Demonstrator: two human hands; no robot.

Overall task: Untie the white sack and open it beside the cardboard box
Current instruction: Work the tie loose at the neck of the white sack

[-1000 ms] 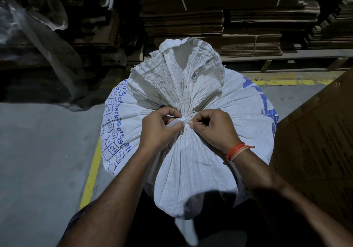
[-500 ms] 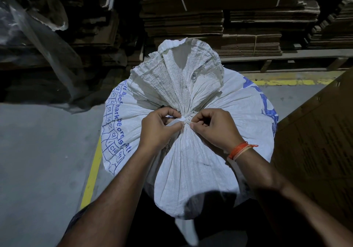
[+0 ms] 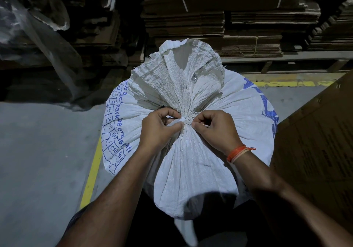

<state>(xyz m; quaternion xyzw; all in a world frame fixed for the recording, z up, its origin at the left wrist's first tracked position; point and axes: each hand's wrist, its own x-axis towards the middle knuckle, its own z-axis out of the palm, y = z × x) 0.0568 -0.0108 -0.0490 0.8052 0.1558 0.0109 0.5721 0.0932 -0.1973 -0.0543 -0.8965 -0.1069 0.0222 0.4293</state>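
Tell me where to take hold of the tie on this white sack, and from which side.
Pinch the white tie at its knot, on the near side of the gathered neck of the white sack, coming in from both sides. The left hand already pinches a loose flat end there; the right hand pinches from the opposite side. The band lies tight in the pleats elsewhere, so the knot probably offers the only purchase.

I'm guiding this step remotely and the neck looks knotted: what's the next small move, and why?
Probably draw the two ends of the white tie apart to loosen the knot. The left hand and right hand each pinch it at the gathered neck of the white sack, which is cinched shut, its mouth bunched above. The cardboard box already stands at its right.
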